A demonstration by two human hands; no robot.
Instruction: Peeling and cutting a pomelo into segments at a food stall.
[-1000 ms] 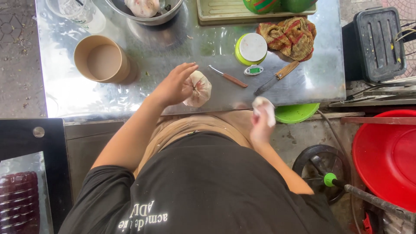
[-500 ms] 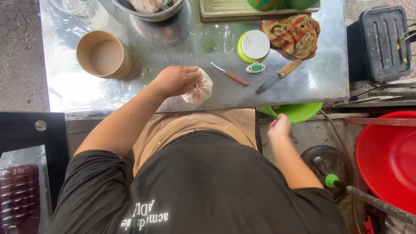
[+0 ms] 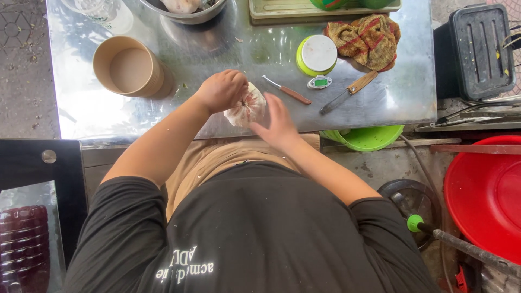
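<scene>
Steel table, two knives, one bag, left hand, right hand

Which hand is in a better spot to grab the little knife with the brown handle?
Probably the right hand. It rests open against the near side of the bag, on the same side as the small knife. The left hand is busy pinching the bag's top and would have to let go.
</scene>
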